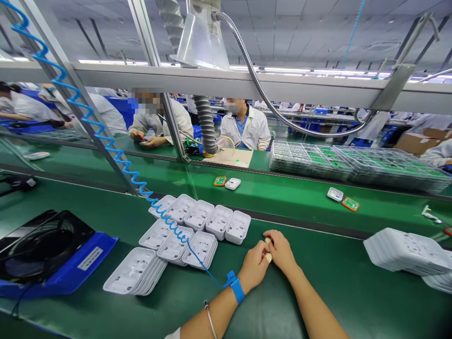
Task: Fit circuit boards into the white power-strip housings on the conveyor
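Observation:
My left hand (254,267), with a blue wrist strap (235,286) on its wrist, rests over the green bench with its fingers curled. Against it lies my right hand (281,250), its fingers bent and the tips meeting the left ones. Pale cream covers, seemingly finger cots (269,257), show at the fingertips. Whatever is between the fingers, if anything, is hidden. Just left of the hands stand several stacks of white plastic housings (200,249). A coiled blue cord (123,165) runs down across those stacks to the strap.
A black fan (45,249) in a blue bin (95,256) stands at left. More white housings (406,249) lean at right. Beyond the bench, a green conveyor (282,193) carries housings and circuit boards (351,204). Clear trays (310,162) and co-workers (245,125) are behind; a metal rail (282,87) crosses above.

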### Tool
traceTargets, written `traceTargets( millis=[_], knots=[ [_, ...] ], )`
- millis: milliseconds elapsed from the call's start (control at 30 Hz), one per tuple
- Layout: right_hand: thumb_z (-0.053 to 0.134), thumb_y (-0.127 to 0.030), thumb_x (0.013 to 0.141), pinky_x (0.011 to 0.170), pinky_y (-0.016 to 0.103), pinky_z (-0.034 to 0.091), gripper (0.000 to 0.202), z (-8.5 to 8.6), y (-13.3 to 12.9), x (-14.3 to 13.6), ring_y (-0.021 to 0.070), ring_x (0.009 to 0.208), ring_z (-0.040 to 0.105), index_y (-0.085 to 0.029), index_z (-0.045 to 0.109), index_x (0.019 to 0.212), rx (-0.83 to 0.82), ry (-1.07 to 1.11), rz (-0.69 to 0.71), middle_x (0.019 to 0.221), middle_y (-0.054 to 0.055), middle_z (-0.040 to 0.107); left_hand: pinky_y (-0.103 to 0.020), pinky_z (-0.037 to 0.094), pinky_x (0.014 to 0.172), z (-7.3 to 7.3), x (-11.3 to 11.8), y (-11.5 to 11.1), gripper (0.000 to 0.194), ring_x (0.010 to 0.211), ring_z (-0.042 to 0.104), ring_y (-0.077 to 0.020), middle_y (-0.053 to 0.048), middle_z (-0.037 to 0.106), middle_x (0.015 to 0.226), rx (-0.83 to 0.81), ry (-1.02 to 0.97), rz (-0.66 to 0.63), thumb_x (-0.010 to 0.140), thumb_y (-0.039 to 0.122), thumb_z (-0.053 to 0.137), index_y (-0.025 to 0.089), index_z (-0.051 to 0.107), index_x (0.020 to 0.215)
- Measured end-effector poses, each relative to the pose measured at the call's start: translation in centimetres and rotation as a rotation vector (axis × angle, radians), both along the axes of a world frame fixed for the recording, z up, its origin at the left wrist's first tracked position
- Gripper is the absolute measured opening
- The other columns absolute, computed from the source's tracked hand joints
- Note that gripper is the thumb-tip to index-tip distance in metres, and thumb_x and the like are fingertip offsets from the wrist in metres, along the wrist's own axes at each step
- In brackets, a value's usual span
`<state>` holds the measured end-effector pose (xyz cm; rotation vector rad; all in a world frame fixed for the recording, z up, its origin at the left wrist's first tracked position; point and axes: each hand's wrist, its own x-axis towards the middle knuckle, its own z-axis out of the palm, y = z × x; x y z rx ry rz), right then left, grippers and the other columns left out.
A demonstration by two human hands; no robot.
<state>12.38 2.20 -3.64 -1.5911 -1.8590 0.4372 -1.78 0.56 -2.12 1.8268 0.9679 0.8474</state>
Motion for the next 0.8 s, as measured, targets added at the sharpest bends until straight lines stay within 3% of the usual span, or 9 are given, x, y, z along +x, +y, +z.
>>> traceTargets(
  millis=[800],
  knots=[
    [0.038,-0.011,0.076,0.078,0.031,0.039,0.026,0.27,-0.07,-0.05,0.0184,0.088,0.051,-0.02,0.057,0.093,0.004,-0.005,-0.007,0.094,0.005,0.06,-0.023,0.035,0.062,0.26,0.02,-0.02,0.005,0.066,0.05,-0.0131,0.001,0.056,0.073,-0.005,0.031,0.016,0.08,0.015,0.043,0.019,0.046,0.079]
  ],
)
